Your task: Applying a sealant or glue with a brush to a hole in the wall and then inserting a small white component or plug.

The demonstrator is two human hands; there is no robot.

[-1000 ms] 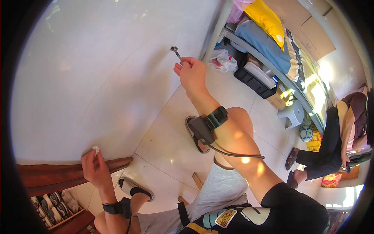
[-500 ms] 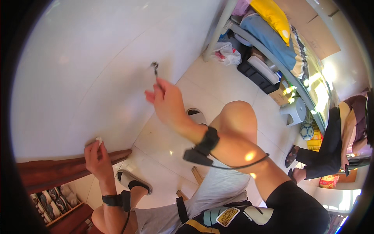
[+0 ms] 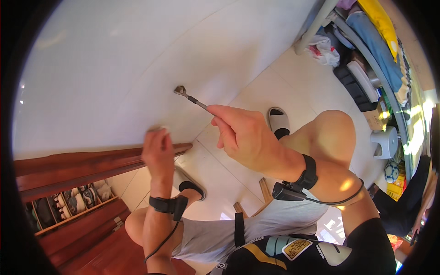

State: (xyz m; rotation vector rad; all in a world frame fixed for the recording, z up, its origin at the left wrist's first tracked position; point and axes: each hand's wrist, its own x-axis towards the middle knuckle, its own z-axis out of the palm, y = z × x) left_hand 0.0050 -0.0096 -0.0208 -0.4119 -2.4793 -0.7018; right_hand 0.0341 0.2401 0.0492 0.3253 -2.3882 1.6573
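Silver-grey tool (image 3: 192,99); white wall (image 3: 101,82); reddish-brown woodwork (image 3: 91,167); blue-and-white ball (image 3: 392,172).

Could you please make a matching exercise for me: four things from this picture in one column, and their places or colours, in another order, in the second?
1. metal tool
2. small white piece
3. ball
4. row of shoes

A. blue and white
B. in the wooden rack
C. in the left hand
D. in the right hand

Pairs: 1-D, 2-C, 3-A, 4-B

A yellow cushion (image 3: 379,22) is lying beside blue bedding (image 3: 375,42), a pale stool (image 3: 386,143) is standing near a blue-and-white ball (image 3: 391,172), shoes (image 3: 63,207) are filling a wooden rack (image 3: 77,216).
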